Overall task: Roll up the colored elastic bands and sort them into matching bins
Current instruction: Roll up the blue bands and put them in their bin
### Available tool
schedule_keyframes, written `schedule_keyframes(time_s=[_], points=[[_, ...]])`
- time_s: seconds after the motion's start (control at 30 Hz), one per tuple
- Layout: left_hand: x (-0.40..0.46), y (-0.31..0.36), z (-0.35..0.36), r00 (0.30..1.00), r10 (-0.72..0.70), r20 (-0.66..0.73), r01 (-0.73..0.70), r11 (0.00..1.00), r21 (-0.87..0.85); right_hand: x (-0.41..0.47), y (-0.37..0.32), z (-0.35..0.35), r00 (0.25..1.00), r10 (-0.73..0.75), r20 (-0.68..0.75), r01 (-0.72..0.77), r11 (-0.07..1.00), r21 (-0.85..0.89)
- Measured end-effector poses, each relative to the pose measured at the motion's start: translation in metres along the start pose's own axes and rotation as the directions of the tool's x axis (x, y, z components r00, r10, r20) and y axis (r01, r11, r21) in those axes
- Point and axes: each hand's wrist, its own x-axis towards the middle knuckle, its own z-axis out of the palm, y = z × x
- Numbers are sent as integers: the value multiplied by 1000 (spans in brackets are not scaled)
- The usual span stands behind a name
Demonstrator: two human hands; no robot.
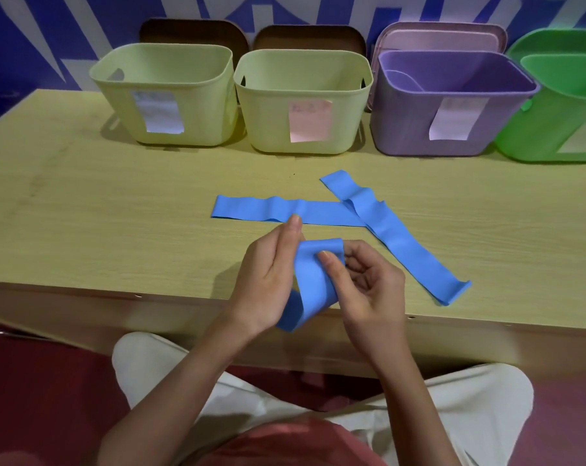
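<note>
A blue elastic band point(310, 284) is being held just above the near edge of the tabletop point(83, 230), its upper end being pinched between both hands while its loose tail is hanging below the edge. The left hand point(271, 274) is gripping the band's left side, and the right hand point(365, 280) is pressing its thumb on the folded top. For a tidy roll, the first fold is probably best kept tight and square, with the tail being fed in under even tension. Two more blue bands point(284, 210) point(395, 230) are lying crossed farther back. Along the far side, two pale yellow bins point(163, 95) point(301, 102), a purple bin point(446, 105) and a green bin point(560, 105) are standing in a row; no bands can be seen inside them.
</note>
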Motion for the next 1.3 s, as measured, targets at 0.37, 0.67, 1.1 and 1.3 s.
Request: schedule_keyframes(time_s=[0.37, 0.67, 1.1, 1.3], points=[[-5, 4, 1, 995, -83, -49, 80, 994, -72, -1, 2, 2, 999, 41, 2, -41, 994, 104], [-4, 2, 2, 997, -76, -9, 76, 997, 6, 0, 5, -2, 1000, -16, -16, 15, 1000, -7], [-4, -2, 1, 992, 3, -128, 13, 992, 128, -8, 1, 4, 999, -12, 43, 7, 993, 118], [-2, 1, 1, 933, -356, 55, 360, 922, -142, -8, 1, 0, 998, -51, 33, 48, 995, 90]])
